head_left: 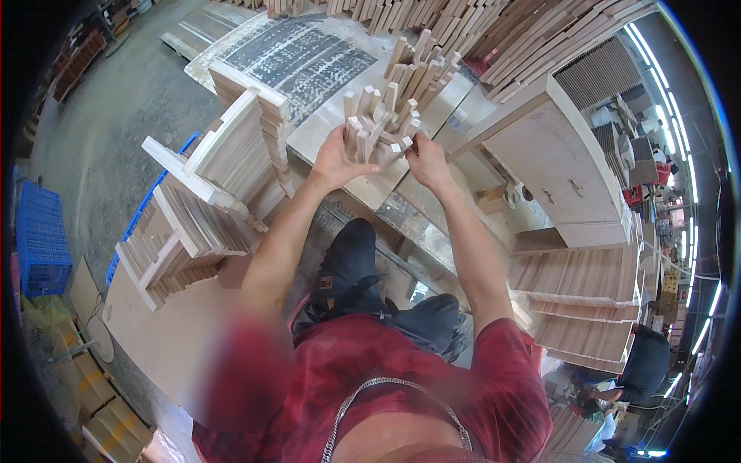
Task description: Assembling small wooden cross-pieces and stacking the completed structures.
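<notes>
Both arms reach forward to a loose bunch of square wooden sticks (378, 127) standing at differing angles on a worktable (316, 133). Against the bunch's left side lies my left hand (338, 163), its thumb stretched across the near sticks and its fingers partly hidden behind them. My right hand (427, 162) closes on the right side, fingers curled at the outer sticks. Just beyond, more upright wooden sticks (421, 73) crowd together on the same table. How many sticks each hand grips cannot be made out.
Stacked wooden parts (197, 220) stand on a board at my left, near a blue crate (42, 239). A large wooden panel box (556, 154) rises at right above stacked boards (579, 274). Long wood strips (556, 38) lie beyond. Another person (644, 363) bends at far right.
</notes>
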`<control>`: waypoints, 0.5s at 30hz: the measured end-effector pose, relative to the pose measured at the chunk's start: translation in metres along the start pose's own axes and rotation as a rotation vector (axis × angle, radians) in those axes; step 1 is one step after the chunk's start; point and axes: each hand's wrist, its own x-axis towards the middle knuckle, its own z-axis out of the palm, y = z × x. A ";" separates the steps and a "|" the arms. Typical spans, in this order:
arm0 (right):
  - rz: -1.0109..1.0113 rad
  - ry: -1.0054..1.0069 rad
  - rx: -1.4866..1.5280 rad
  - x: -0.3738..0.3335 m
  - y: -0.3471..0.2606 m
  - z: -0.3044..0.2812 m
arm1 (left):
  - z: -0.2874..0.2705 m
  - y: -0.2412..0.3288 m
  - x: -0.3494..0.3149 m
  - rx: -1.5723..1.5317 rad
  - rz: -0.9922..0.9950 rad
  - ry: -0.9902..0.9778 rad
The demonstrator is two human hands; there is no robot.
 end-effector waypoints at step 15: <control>0.173 0.131 0.171 -0.037 -0.019 0.045 | 0.019 -0.021 0.007 -0.013 0.093 0.187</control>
